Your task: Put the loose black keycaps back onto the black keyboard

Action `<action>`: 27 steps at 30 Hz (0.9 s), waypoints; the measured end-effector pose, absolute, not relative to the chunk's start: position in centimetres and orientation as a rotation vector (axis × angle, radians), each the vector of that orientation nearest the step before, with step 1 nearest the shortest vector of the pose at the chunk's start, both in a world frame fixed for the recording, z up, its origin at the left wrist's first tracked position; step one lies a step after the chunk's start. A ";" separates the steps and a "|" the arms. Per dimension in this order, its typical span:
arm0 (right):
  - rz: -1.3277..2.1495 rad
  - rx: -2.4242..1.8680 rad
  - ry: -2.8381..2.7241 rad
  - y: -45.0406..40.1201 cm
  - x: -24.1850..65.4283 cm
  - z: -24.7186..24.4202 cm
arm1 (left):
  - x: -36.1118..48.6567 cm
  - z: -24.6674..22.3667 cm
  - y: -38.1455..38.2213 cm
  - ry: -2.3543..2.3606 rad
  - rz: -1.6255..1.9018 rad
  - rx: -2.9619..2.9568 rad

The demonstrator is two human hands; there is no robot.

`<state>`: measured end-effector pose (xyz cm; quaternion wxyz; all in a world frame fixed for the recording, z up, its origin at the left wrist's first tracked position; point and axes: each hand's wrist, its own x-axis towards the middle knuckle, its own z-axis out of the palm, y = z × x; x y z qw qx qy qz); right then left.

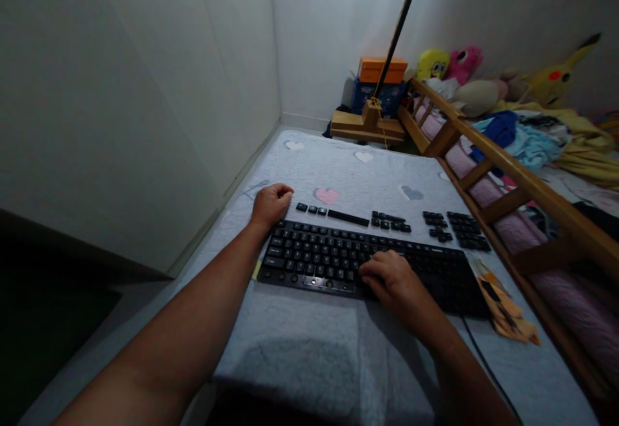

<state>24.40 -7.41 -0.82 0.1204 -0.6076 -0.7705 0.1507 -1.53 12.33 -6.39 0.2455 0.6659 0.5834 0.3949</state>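
Observation:
A black keyboard [316,252] lies on a cloth-covered surface, keycaps in place on its left part and bare spots along its bottom row and right side. My left hand [271,205] is curled closed by its upper left corner; the inside of the fist is hidden. Low on the keyboard's middle, my right hand [389,272] has its fingers bent together against the keys, and what they grip, if anything, is hidden. Behind the keyboard lie a loose space bar [348,218], several small keycaps [312,209] and keycap groups [468,231] at the right.
An orange cloth [512,319] with small dark items on it lies right of the keyboard. A cable [488,365] runs toward me. The wooden bed rail [498,152] borders the right side, a pale wall [193,91] the left. A wooden stand [370,123] is behind.

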 end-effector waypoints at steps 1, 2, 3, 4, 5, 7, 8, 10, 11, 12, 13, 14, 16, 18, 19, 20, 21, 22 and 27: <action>0.411 -1.781 -2.249 -7.5 24.3 -1.1 | -1.5 -6.4 12.3 1.590 1.078 1.820; 0.379 -1.788 -2.246 -7.5 24.3 -1.4 | -1.5 -6.4 12.3 1.588 1.079 1.821; 0.346 -1.792 -2.243 -7.6 24.3 -1.6 | -1.5 -6.4 12.3 1.587 1.080 1.822; 0.317 -1.796 -2.239 -7.6 24.3 -1.8 | -1.5 -6.4 12.3 1.587 1.081 1.823; 0.297 -1.796 -2.234 -7.7 24.3 -2.0 | -1.5 -6.4 12.4 1.588 1.082 1.823; 0.291 -1.790 -2.219 -7.7 24.3 -2.1 | -1.5 -6.4 12.4 1.589 1.084 1.823; 0.301 -1.785 -2.209 -7.7 24.3 -2.2 | -1.5 -6.5 12.4 1.589 1.085 1.823; 0.322 -1.777 -2.180 -7.7 24.3 -2.3 | -1.5 -6.5 12.5 1.587 1.086 1.826; 0.325 -1.771 -2.167 -7.7 24.3 -2.3 | -1.5 -6.5 12.5 1.585 1.086 1.827; 0.322 -1.764 -2.158 -7.7 24.3 -2.4 | -1.5 -6.6 12.5 1.585 1.085 1.828; 0.310 -1.755 -2.153 -7.6 24.3 -2.5 | -1.5 -6.6 12.5 1.585 1.083 1.828; 0.292 -1.742 -2.154 -7.6 24.2 -2.5 | -1.5 -6.6 12.5 1.584 1.081 1.827; 0.247 -1.699 -2.166 -7.6 24.1 -2.7 | -1.5 -6.6 12.5 1.584 1.079 1.823; 0.191 -1.643 -2.187 -7.7 24.0 -2.9 | -1.5 -6.5 12.5 1.586 1.079 1.821; 0.162 -1.615 -2.200 -7.7 23.9 -2.9 | -1.5 -6.5 12.4 1.588 1.078 1.820; 0.131 -1.591 -2.215 -7.8 23.8 -2.9 | -1.5 -6.5 12.4 1.589 1.077 1.819; 0.100 -1.577 -2.228 -7.9 23.7 -2.9 | -1.5 -6.5 12.4 1.591 1.075 1.819; 0.072 -1.571 -2.239 -8.0 23.6 -2.8 | -1.5 -6.4 12.4 1.591 1.072 1.820; 0.071 -1.574 -2.235 -8.5 23.5 -2.5 | -1.5 -6.5 12.4 1.598 1.066 1.818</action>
